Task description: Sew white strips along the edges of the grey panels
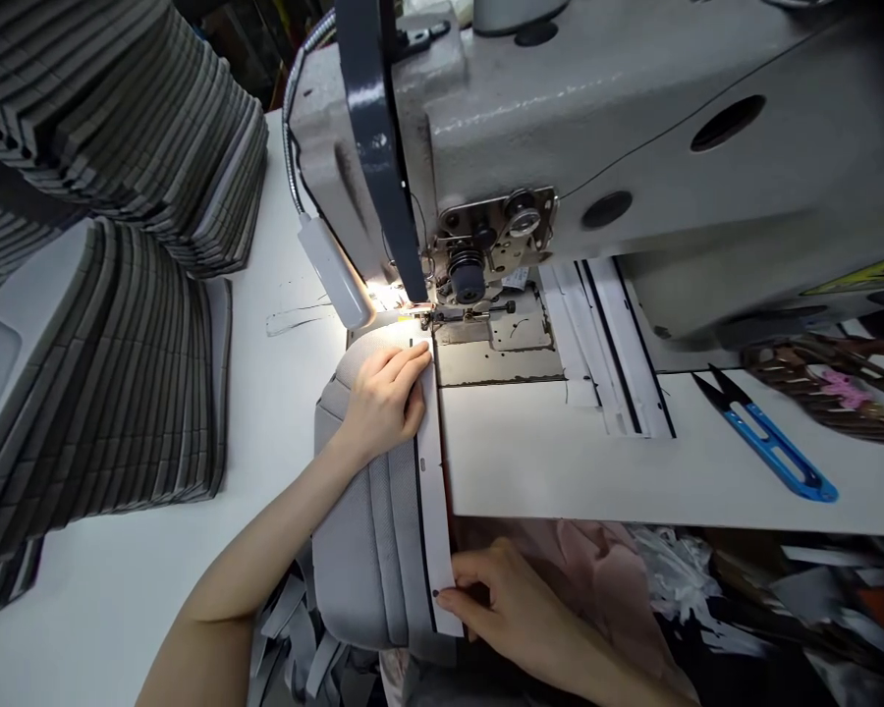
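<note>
Resting left hand (384, 403) on grey panel (350, 550), twelve o'clock, unclenched in grip; pinching white strip (436, 520), five o'clock — right hand (512, 609), closed in grip.

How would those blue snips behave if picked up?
The blue snips would probably feel stiff and fairly light, given their slim, open frame. Lying flat, they seem unlikely to roll, but the pointed dark blades could perhaps prick.

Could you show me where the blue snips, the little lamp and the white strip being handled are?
Blue snips (772, 443): head view, middle of the handle.
Lamp (337, 275): head view, middle of its white casing.
White strip (434, 511): head view, about halfway along.
</note>
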Demonstrator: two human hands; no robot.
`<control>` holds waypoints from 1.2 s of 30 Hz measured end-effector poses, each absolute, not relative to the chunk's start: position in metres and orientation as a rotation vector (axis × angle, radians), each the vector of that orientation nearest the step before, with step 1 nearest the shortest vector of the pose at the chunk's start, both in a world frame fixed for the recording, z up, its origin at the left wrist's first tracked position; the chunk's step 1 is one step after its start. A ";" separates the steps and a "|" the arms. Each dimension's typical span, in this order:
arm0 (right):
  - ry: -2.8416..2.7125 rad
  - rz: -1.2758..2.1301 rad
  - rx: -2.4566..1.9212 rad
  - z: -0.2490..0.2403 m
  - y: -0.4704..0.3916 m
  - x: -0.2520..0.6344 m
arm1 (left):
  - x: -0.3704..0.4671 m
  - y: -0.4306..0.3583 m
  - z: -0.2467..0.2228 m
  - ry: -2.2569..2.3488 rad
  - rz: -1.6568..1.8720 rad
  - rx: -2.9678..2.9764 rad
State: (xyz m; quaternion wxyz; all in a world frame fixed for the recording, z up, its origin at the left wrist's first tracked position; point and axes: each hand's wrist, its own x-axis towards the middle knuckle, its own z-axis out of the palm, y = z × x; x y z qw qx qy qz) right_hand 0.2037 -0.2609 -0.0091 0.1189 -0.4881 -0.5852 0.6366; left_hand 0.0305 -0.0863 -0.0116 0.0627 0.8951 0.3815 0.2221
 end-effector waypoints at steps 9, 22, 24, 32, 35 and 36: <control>-1.658 1.909 -1.217 -0.009 -0.259 0.217 | 0.032 -0.085 -0.011 1.198 0.558 2.744; -1.772 1.530 -1.256 -0.027 -0.276 0.214 | 0.038 -0.077 -0.012 1.212 0.559 2.759; -1.706 1.562 -1.220 -0.026 -0.273 0.214 | 0.038 -0.073 -0.013 1.196 0.575 2.770; -1.492 1.610 -1.273 -0.034 -0.272 0.206 | 0.043 -0.064 -0.010 1.214 0.564 2.756; -1.304 1.639 -1.296 -0.045 -0.282 0.202 | 0.042 -0.096 -0.009 1.232 0.609 2.691; -1.259 1.646 -1.289 -0.048 -0.285 0.201 | 0.042 -0.110 -0.009 1.242 0.620 2.671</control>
